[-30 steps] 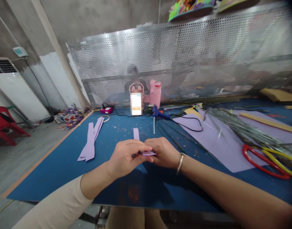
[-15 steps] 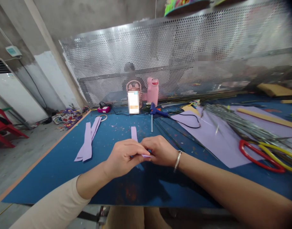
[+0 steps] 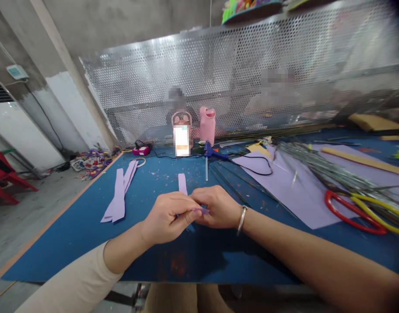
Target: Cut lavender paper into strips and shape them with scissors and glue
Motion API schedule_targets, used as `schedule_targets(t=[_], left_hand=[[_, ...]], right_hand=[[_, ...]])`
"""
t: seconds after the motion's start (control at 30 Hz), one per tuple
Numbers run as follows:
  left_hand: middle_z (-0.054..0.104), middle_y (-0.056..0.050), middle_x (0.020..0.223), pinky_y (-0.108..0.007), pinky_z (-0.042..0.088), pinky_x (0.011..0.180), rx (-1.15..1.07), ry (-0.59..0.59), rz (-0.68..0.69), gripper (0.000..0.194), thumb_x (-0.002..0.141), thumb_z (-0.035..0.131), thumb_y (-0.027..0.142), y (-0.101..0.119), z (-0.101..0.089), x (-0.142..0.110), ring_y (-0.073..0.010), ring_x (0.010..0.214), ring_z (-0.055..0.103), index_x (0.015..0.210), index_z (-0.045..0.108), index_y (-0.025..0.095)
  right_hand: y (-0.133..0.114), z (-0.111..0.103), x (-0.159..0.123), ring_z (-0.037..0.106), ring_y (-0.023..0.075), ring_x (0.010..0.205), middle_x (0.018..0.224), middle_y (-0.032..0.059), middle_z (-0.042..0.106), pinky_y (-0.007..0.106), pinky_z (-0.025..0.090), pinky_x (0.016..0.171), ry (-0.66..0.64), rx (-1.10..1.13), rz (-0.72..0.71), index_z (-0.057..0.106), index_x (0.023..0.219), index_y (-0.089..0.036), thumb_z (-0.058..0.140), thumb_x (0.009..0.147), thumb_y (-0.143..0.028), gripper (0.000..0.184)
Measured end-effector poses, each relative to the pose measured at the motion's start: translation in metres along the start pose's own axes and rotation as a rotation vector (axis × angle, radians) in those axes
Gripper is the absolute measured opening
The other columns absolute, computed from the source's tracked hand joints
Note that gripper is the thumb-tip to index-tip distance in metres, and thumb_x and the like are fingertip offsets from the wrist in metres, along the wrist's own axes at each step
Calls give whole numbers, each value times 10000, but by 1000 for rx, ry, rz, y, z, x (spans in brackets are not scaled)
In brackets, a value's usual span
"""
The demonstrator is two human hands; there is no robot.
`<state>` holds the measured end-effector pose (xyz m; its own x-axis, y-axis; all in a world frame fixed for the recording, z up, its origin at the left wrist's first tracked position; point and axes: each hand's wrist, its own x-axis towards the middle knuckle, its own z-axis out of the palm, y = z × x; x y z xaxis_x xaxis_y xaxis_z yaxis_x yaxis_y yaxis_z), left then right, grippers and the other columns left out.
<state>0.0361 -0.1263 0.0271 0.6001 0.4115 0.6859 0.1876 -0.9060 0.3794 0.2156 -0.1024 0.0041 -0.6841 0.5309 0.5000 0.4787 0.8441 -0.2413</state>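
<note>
My left hand and my right hand meet over the middle of the blue table. Both pinch one end of a lilac paper strip, which runs away from me along the tabletop. The folded or rolled end of the strip shows as a small lilac edge between my fingertips. A silver bangle sits on my right wrist.
More lilac strips lie to the left. A large lilac sheet, a bundle of thin wires, and red and yellow scissors lie to the right. A blue glue gun, a pink bottle and a perforated metal screen stand at the back.
The lilac end between my fingers has become smaller and more tucked in. My hands stay in about the same place; the camera has shifted slightly.
</note>
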Motion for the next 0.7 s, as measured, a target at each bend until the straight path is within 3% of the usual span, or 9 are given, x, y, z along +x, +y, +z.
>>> schedule_targets(t=[0.13,0.33,0.47,0.5,0.57,0.63,0.7], left_hand=[[698,-73,718,-261,497,678,-22,2,-50,147,856,544,128,3,-1,0,-145,692,626,791,676,132],[588,-55,606,-249,423,567,-65,6,-126,266,862,448,127,1,-1,-2,-126,578,531,636,588,128],[508,-25,542,-245,369,537,-45,-4,-176,385,913,396,182,0,-1,-3,-112,532,463,558,539,144],[540,-35,578,-248,384,566,-55,-1,-184,378,929,396,225,-1,-2,-4,-120,566,487,608,578,140],[644,-87,800,-271,428,679,-84,22,-194,353,935,419,388,-7,-5,-5,-162,735,562,905,658,130],[622,-146,1134,-317,428,830,-105,57,-234,585,895,395,573,-18,-10,-6,-225,993,564,1275,520,146],[549,-157,1293,-348,383,940,-93,42,-319,673,895,325,615,-30,-14,-7,-254,1151,511,1387,405,164]], right_hand=[[-2,0,0,605,165,634,703,43,671,241,352,542,-31,-1,7,633,738,-171,544,777,-259,131],[-3,2,2,629,172,696,815,78,706,241,354,563,-79,37,-1,661,758,-156,507,800,-173,161],[-5,3,2,624,177,670,777,79,705,248,349,554,-71,132,31,670,717,-156,539,770,-154,141],[-5,3,2,622,176,661,757,75,703,249,357,558,-58,168,53,671,698,-159,544,772,-162,148],[-3,4,3,622,171,655,735,67,704,251,388,581,-12,258,124,684,698,-166,540,799,-195,178],[1,3,3,617,158,614,694,61,699,246,419,574,60,369,230,695,727,-161,507,849,-250,240],[8,1,4,595,141,536,622,55,677,238,440,525,136,491,344,690,734,-141,468,884,-321,323]])
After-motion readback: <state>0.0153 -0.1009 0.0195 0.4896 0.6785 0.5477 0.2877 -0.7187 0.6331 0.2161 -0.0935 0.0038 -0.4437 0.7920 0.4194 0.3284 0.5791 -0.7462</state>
